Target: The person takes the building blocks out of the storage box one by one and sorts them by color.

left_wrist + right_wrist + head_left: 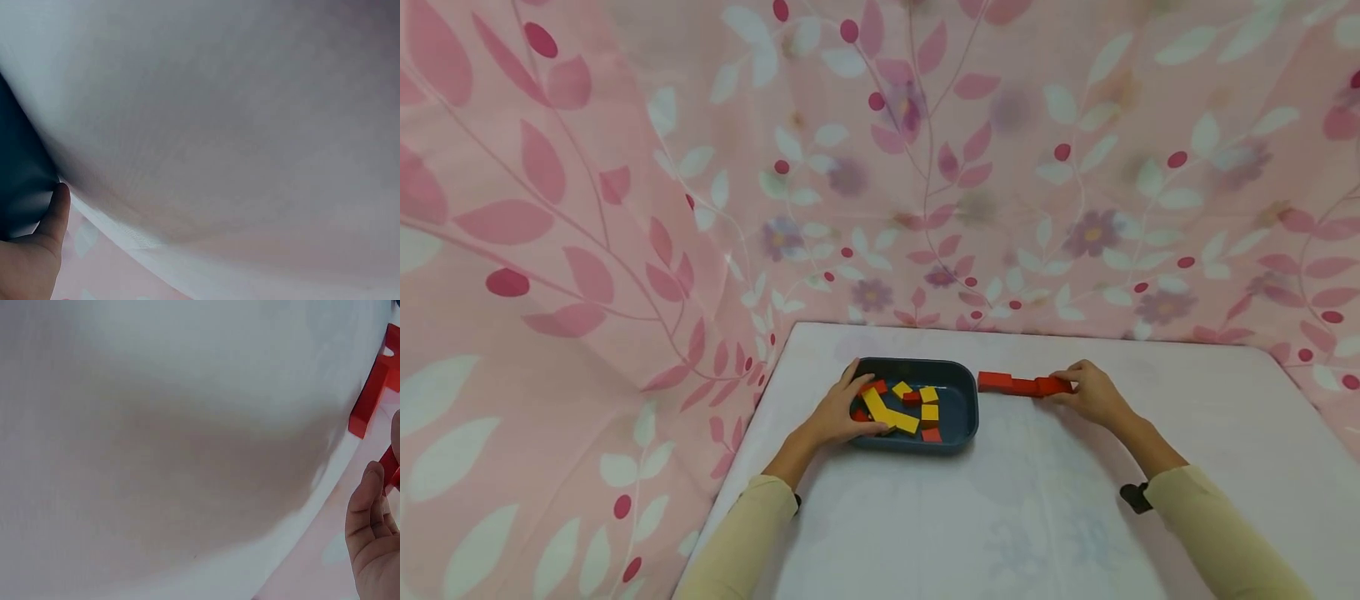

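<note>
My left hand point(841, 412) grips the left end of a dark blue rectangular tray point(967, 417), fingers spread over its rim. In the left wrist view, a finger lies along the outside of the tray point(22, 150). Inside the tray are several yellow blocks point(907, 423) and red blocks point(932, 435), some partly behind the hand. To the right of the tray, my right hand point(1093, 392) pinches a red block point(389, 467) between thumb and fingers. It is at the right end of a row of red blocks point(996, 382) on the table.
A white-covered table point(917, 517) lies under everything. Behind it and along its left side hangs a pink floral cloth point(925, 167). The far table edge runs just behind the tray and the row of blocks.
</note>
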The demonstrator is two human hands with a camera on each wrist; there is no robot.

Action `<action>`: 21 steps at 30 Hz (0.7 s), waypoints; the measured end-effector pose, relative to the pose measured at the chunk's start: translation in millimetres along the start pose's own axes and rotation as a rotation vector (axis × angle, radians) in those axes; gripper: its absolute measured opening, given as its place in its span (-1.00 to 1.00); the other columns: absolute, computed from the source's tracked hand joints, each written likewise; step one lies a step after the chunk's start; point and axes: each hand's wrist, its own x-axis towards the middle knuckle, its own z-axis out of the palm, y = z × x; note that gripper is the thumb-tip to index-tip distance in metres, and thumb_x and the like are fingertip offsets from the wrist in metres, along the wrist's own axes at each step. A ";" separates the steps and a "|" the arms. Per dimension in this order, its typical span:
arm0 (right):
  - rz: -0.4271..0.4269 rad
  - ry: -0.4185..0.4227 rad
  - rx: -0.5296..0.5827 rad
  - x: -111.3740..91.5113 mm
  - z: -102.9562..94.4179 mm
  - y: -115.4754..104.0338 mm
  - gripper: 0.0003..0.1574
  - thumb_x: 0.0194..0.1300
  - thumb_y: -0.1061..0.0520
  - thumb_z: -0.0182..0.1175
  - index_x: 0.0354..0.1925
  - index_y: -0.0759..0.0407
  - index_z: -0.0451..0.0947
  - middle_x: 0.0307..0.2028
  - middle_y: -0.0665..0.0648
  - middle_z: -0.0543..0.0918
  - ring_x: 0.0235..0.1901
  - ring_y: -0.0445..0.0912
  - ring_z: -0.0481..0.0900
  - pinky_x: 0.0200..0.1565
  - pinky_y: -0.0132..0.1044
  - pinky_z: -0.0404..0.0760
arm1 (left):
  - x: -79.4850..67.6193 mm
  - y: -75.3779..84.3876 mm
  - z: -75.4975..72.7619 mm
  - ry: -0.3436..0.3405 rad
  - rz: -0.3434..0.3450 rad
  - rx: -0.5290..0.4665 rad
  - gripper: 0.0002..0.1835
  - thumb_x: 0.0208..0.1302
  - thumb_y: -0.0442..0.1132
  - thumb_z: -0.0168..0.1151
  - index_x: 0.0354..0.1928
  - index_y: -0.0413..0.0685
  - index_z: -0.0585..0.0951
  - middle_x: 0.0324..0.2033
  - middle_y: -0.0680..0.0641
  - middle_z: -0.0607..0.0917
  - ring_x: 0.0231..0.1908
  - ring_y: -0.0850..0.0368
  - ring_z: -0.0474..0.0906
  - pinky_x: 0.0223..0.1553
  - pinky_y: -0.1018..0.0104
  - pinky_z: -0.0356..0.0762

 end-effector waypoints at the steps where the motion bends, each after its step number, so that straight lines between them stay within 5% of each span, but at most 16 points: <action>1: -0.001 -0.002 0.000 0.2 -1.8 1.9 -0.44 0.13 0.11 0.46 0.05 0.38 0.63 -0.11 0.42 0.53 -0.19 0.14 0.48 -0.26 -0.14 0.62 | 0.5 -0.4 -0.1 0.004 0.000 -0.001 0.10 -0.06 0.44 0.38 0.51 0.20 0.21 0.59 0.07 -0.20 0.51 -0.17 0.03 0.40 -0.29 0.15; 21: 0.086 -0.075 -0.032 4.4 -2.7 39.5 -0.30 0.09 -0.02 0.49 0.07 0.43 0.61 -0.19 0.39 0.62 -0.27 0.09 0.47 -0.31 -0.22 0.50 | 1.8 -1.0 0.3 -0.006 -0.028 0.002 0.10 -0.09 0.45 0.40 0.50 0.25 0.23 0.59 0.10 -0.19 0.52 -0.17 0.00 0.40 -0.28 0.15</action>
